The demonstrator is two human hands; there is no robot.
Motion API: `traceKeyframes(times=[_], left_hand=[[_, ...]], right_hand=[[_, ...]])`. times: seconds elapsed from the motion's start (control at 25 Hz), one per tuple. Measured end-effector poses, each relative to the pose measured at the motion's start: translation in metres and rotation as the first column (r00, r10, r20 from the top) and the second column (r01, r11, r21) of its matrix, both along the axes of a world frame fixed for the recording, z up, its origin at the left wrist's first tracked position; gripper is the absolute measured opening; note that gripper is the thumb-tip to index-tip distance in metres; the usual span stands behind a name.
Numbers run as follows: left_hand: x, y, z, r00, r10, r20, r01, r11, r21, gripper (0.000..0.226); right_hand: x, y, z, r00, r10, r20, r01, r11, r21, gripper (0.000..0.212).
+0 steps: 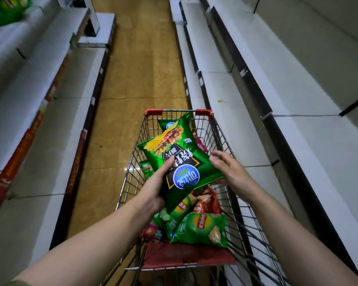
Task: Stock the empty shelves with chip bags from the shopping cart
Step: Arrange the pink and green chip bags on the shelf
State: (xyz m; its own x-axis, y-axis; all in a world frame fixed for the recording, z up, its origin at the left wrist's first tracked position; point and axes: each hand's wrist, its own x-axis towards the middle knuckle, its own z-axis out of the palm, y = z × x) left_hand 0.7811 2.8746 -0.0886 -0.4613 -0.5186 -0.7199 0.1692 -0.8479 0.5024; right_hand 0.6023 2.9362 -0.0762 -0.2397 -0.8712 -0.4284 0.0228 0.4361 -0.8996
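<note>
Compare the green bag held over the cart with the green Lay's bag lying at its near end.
The held bag is gripped by the left hand above the cart; the Lay's bag lies loose inside it. The held bag is dark green with a black panel and blue round logo; the Lay's bag is lighter green with a red logo. Both are green chip bags.

We see two bare forearms entering from the near edge: the left forearm (pixel 87 244) and the right forearm (pixel 287 230). Each ends in a bare hand, the left hand (pixel 153 190) and the right hand (pixel 229 170). At the near left corner we make out a sliver of olive-green sleeve (pixel 17 283).
</note>
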Motion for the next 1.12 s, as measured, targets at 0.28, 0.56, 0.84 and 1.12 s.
traceKeyframes(times=[0.28,0.56,0.84,1.12], left_hand=[[-0.035,0.045,0.070,0.960,-0.214,-0.182,0.187,0.970,-0.155,0.044],[-0.046,0.068,0.152,0.954,-0.228,0.193,0.294,0.595,-0.748,0.113],[-0.066,0.096,0.266,0.848,-0.183,0.497,0.367,-0.473,-0.801,0.125],[-0.073,0.168,0.347,0.431,-0.240,0.870,0.403,-0.811,-0.424,0.104]], right_hand=[[-0.014,0.061,0.099,0.949,-0.235,-0.212,0.192,0.960,-0.205,0.032],[-0.025,0.153,0.225,0.818,-0.354,-0.453,0.228,0.923,-0.310,0.024],[-0.015,0.228,0.315,0.680,-0.270,-0.682,0.128,0.959,-0.252,0.031],[0.018,0.307,0.385,0.564,-0.088,-0.821,0.039,0.996,-0.080,0.025]])
